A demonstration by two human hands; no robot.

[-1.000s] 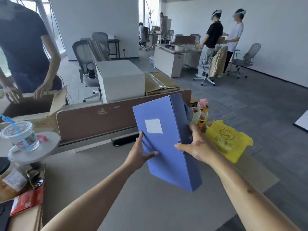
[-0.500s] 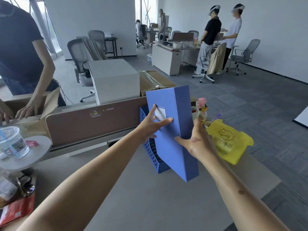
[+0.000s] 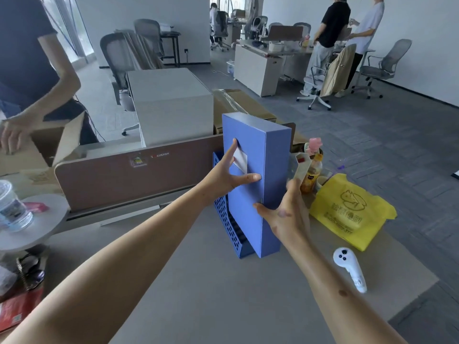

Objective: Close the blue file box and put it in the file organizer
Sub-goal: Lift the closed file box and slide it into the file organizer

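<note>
The closed blue file box stands upright on the grey desk, its lower part set into the blue perforated file organizer, which shows at its left side. My left hand lies flat against the box's left face with fingers spread, partly over the white label. My right hand holds the box low on its spine, thumb on the front edge, fingers around the right side. How deep the box sits in the organizer is hidden.
A yellow bag and a white controller lie to the right, with bottles just behind the box. A brown desk divider runs behind. At the left are a plastic cup and a person at a cardboard box.
The box has gone from tilted in the air to upright and down into the organizer. My left hand slid up its left face to the label; my right hand dropped lower on the spine.
</note>
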